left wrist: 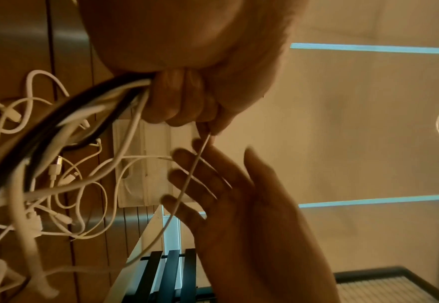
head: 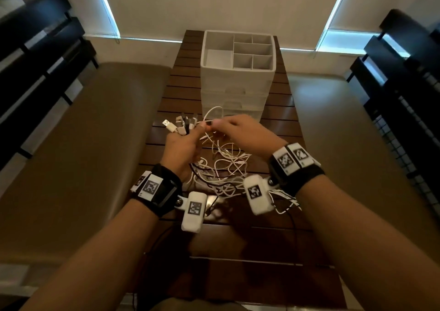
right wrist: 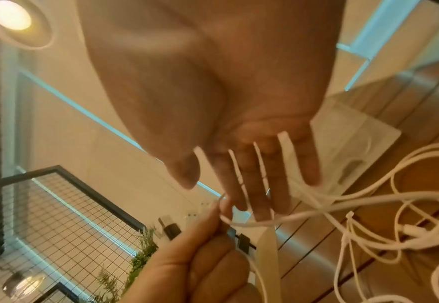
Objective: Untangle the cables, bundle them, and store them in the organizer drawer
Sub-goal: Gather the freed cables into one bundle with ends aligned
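Note:
My left hand holds up a bundle of white and black cable ends, plugs pointing up, and its thumb pinches one thin white cable. My right hand reaches over to that thumb with straight, spread fingers; the white cable lies across them and they grip nothing. The rest of the tangle hangs down onto the slatted wooden table. The white organizer stands behind the hands with its front drawers closed. In the left wrist view my left hand is a fist around the cables.
Open compartments top the organizer. Brown padded benches flank the narrow table on both sides. Black slatted furniture stands at far left, and a black frame with a wire grid at far right. Thin black cables lie near the table's front edge.

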`<state>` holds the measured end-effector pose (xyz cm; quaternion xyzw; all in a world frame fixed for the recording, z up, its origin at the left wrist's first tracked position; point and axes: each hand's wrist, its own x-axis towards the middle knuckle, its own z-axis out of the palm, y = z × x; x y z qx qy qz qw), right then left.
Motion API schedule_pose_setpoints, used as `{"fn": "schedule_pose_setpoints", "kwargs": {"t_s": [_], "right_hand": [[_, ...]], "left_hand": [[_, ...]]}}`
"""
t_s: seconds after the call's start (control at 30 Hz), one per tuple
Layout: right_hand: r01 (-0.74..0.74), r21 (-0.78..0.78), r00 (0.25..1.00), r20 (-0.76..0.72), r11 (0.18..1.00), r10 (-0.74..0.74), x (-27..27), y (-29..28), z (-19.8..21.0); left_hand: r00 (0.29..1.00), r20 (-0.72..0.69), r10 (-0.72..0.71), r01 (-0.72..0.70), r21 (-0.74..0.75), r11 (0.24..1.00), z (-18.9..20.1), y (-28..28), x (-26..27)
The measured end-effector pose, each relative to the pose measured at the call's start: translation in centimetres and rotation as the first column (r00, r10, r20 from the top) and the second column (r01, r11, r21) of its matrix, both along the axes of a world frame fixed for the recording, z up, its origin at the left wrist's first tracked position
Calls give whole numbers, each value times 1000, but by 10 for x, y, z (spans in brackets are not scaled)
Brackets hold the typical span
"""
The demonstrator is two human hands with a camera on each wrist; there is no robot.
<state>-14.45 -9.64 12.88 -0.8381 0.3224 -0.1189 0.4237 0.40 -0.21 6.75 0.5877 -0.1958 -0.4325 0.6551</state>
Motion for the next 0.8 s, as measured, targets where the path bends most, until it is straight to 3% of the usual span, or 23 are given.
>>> {"fn": "schedule_pose_setpoints", "kwargs": {"t_s": [0.07,0.13,0.17,0.27,0.37,0.43,0.5,0.57,0.7,0.8], "right_hand": [[-135,21,985,-104,991,136,11,3,6],[-183,71,977,-100,981,189,17,4,4],[-201,21,975,-94,979,202,19,4,2],[-228,-336,968,-183,914,174,18,4,-4],[-222,-437,965,-224,871,134,10,5,-2],[-239,-477,969,-173,846,177,5,8,4],[-246,-455,967,-57,856,247,1,8,7],[-250,-408,966,-38,878,257,-4,4,7],[-260,-284,951,-240,923,194,-41,-9,-7],[-263,-233,896,-418,936,148,-76,-15,-21]], "left_hand": [[1000,14,2,-2,-3,1000,-2,3,-3],[1000,5,16,-16,18,1000,1,4,-2],[1000,-12,13,-12,22,1000,2,6,-1],[994,-87,-60,59,-12,998,4,7,5],[984,-165,-75,74,-8,997,6,6,13],[978,-181,-101,108,33,994,7,5,17],[968,-190,-166,179,50,983,8,3,16],[951,-243,-193,204,19,979,10,1,16],[938,-319,-132,115,-73,991,17,-5,26],[940,-326,-96,65,-105,992,18,-3,34]]}}
